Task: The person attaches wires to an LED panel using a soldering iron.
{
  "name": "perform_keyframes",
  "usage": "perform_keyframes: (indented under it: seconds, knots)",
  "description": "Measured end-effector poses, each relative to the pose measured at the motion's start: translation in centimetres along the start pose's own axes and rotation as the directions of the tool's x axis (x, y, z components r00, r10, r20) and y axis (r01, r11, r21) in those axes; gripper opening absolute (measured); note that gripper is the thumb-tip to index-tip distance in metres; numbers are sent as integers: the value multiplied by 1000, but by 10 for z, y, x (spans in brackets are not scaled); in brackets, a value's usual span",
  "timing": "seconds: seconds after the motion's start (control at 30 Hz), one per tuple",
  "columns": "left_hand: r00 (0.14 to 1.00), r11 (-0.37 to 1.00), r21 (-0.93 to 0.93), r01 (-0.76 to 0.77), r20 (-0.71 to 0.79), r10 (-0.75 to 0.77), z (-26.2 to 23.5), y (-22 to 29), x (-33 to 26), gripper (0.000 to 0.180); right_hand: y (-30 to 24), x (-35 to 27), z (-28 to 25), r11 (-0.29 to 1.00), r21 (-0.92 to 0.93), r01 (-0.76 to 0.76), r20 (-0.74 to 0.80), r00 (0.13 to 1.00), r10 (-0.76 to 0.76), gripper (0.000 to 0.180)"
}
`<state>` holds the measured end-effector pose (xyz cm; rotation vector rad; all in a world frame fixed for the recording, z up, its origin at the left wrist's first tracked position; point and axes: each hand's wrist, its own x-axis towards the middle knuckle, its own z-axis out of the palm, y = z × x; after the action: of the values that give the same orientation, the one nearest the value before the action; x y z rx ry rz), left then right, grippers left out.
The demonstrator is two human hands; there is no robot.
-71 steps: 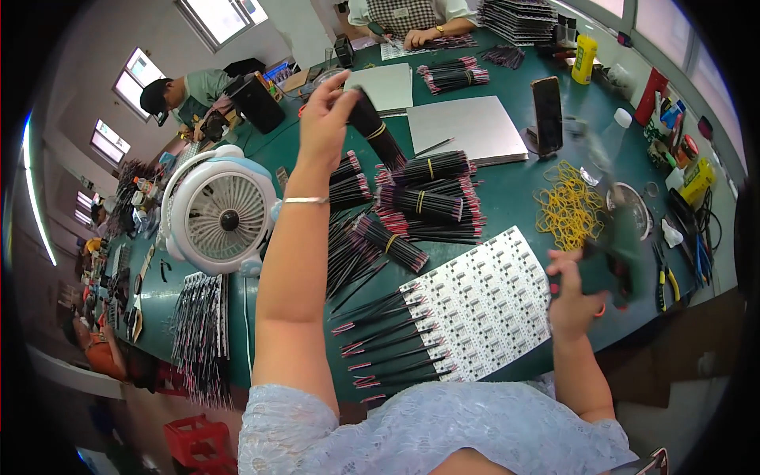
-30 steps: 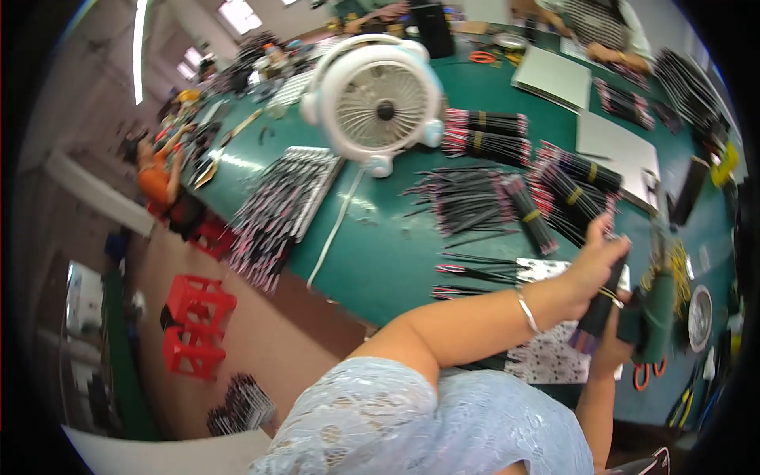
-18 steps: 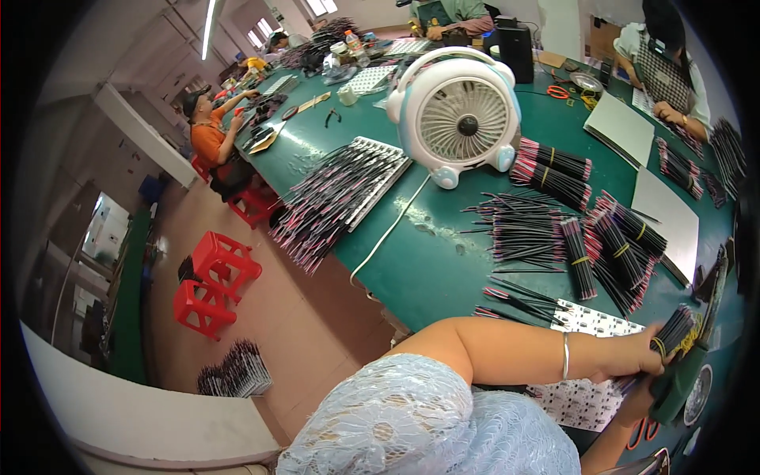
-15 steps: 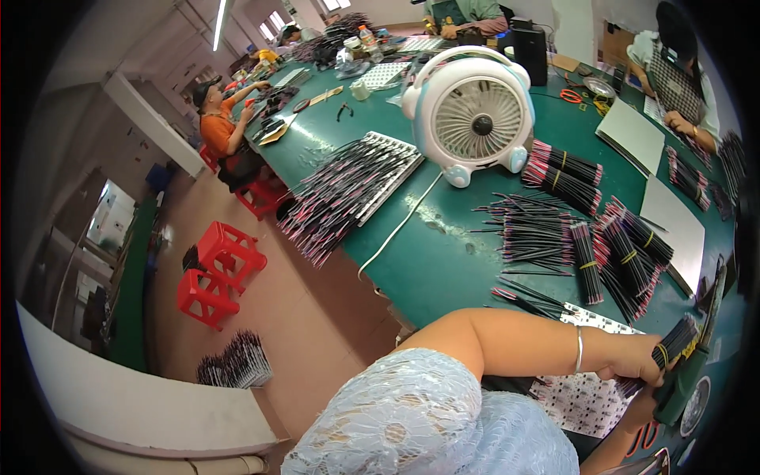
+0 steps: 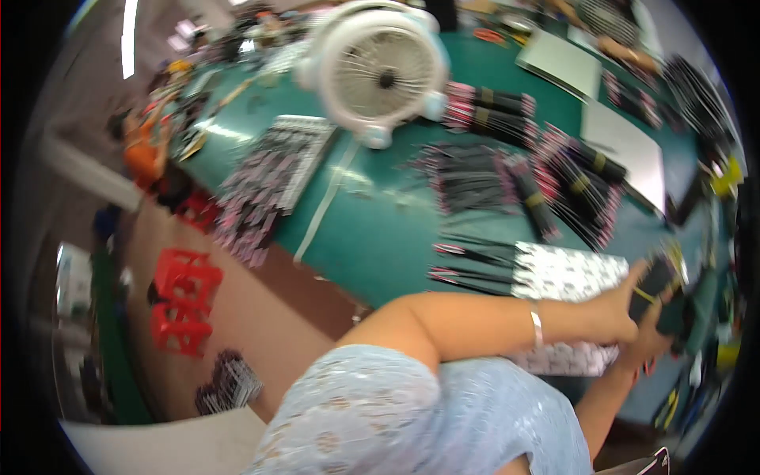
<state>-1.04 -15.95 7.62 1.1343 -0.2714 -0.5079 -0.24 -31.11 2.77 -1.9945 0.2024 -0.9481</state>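
Over at the right, a bundle of black wires (image 5: 654, 286) tied with a yellow band is between my two hands. My left hand (image 5: 620, 307), with a bracelet on its wrist, closes round the bundle's near-left side. Against its lower end is my right hand (image 5: 651, 340), its fingers closed on the same bundle. Motion blur softens both hands, and a dark green tool or machine part (image 5: 701, 317) stands just right of them. Under my left forearm lies a white panel with rows of small dark marks (image 5: 566, 269); a few black wires with pink ends stick out from its left side.
A white fan (image 5: 384, 79) stands on the green table (image 5: 380, 226). Loose wires (image 5: 471, 178) and tied wire bundles (image 5: 582, 186) lie beyond my arm, near pale flat boards (image 5: 625, 150). A wire-covered panel (image 5: 273, 182) is farther left. Red stools (image 5: 186, 301) stand on the floor; other people sit around the table.
The view has swung to the right, so the table and fan sit farther left and higher. My right hand now shows more plainly on the wire bundle, which my left hand still holds.
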Motion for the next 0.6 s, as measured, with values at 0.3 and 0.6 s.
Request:
perform_keyframes:
  seconds: [0.3, 0.6]
  knots:
    - [908, 932, 99, 349, 211, -363, 9, 2, -49, 95, 23, 56, -3, 980, 13, -198, -229, 953, 196, 23]
    - [952, 46, 994, 102, -111, 285, -145, 101, -49, 65, 53, 50, -45, 944, -245, 219, -101, 963, -250, 22]
